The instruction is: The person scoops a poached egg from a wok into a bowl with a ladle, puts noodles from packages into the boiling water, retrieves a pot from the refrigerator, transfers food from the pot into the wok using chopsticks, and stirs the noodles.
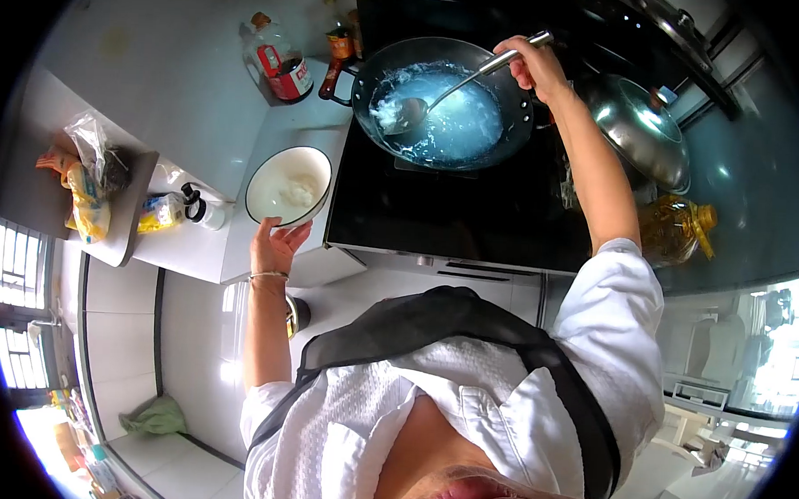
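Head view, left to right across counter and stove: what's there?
Yellow packet, white bowl held by the left hand, wok with a ladle held in the right hand, domed lid.

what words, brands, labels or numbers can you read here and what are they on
No text can be read with certainty.
Jug with a red and white label: print too small and blurred.
Bottle with an orange label: too small.
Yellow and white packet: blurred.
Yellow bag: any print is unreadable.
Small white marks on the black panel behind the wok: too tiny to make out.
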Demonstrator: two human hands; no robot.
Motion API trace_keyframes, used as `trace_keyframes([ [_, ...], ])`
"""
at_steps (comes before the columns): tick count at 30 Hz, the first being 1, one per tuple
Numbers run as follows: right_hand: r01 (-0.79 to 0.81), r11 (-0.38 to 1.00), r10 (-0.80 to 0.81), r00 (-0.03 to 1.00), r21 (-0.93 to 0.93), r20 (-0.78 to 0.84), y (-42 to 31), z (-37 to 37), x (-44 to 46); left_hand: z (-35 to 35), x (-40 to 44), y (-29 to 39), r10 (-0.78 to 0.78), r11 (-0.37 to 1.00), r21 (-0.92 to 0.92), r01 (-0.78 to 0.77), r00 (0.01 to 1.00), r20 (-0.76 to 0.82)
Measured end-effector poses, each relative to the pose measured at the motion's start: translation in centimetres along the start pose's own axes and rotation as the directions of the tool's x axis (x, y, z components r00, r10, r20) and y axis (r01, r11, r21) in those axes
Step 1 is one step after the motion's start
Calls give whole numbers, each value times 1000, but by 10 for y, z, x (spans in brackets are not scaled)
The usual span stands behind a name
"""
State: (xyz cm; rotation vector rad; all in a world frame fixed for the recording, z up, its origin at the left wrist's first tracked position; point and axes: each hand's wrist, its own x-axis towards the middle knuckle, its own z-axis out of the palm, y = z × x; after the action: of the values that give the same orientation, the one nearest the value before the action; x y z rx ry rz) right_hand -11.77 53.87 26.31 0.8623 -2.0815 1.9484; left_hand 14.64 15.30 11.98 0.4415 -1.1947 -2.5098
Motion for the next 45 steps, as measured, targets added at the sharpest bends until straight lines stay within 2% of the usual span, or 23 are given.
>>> trace_keyframes([
  [4,-37,998,37,999,54,6,1,-2,9,-3,-3,-2,2,1000,22,-1,999,-54],
  [7,-90,989,89,996,121,10,2,-6,12,-7,-6,-3,2,999,52,-1,1000,-23],
  [10,-176,971,187,981,164,-56,-2,-6,7,-12,-6,-4,-3,998,56,3,1000,5],
  [15,-188,957,212,973,219,-89,11,-9,7,-13,-5,-3,2,999,44,-2,1000,-2],
  [17,-199,935,256,952,295,-169,18,-4,-3,-12,-6,-3,10,999,44,-10,1000,4],
  [21,-249,879,363,903,408,-230,40,6,-35,-6,-4,-3,15,998,53,-15,1000,2],
  [27,-113,806,314,914,581,-257,51,42,-65,3,11,-4,-11,998,59,8,999,38],
  [33,-59,829,287,898,555,-333,52,32,-79,6,12,-13,-19,999,27,17,998,54],
  [45,-167,899,320,881,405,-348,33,14,-83,-13,20,3,-12,999,54,10,999,47],
])
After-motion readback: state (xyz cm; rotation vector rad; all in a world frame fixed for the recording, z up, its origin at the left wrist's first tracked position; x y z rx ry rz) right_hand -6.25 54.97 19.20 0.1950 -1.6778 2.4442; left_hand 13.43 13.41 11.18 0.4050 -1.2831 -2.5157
